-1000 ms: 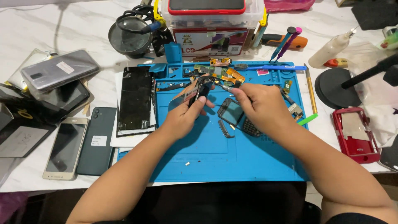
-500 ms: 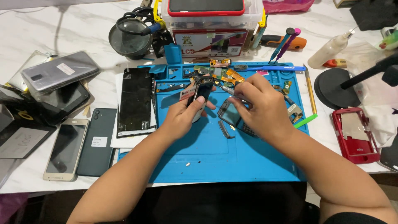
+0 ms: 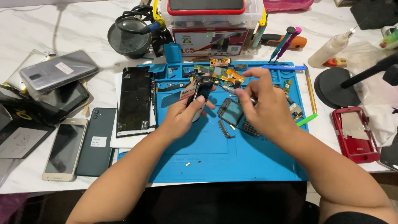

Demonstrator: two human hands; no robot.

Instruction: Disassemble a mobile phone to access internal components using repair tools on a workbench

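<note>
Right hand (image 3: pixel 265 103) now lifting off the parts on the mat, pinching a screwdriver (image 3: pixel 236 92), tip meeting the small dark phone body (image 3: pixel 198 97) gripped in left hand (image 3: pixel 182 116) above blue mat (image 3: pixel 232 161). Disassembly looking well along: boards (image 3: pixel 222 72), front frame (image 3: pixel 230 112), keypad (image 3: pixel 250 129) lying loose. Clear storage box (image 3: pixel 211 20) behind, closed; contents unclear.

Both forearms bare — left hand (image 3: pixel 182 114), right hand (image 3: pixel 265 105) — ungloved, no rings.
</note>
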